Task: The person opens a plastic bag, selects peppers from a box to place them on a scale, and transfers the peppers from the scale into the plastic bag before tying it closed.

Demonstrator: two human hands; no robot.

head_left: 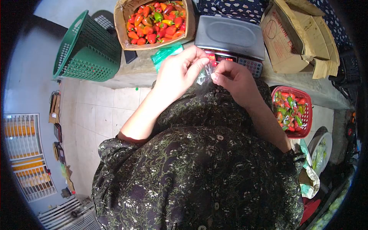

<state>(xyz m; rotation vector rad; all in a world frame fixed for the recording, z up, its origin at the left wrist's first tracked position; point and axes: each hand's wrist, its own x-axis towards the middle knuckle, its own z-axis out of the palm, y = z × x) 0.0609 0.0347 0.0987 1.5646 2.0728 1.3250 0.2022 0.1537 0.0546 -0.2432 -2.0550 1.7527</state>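
A small clear plastic bag (pixel 205 76) is pinched between my two hands, just in front of the scale. My left hand (pixel 177 69) is closed, thumb against fingers, at the bag's upper left edge. On the other side, my right hand (pixel 237 81) grips the bag with thumb and forefinger. Behind them stands a digital scale (pixel 229 35) with a bare metal plate and lit red digits, partly covered by my fingers. A green plastic bag (pixel 164 54) lies beside my left hand. The clear bag's contents, if any, cannot be made out.
A cardboard box (pixel 122 27) of red, orange and green peppers (pixel 155 23) stands left of the scale, near a green basket (pixel 88 57) and a dark phone-like object (pixel 130 56). At right are another cardboard box (pixel 281 42) and a red basket (pixel 306 128) holding bagged peppers (pixel 289 109).
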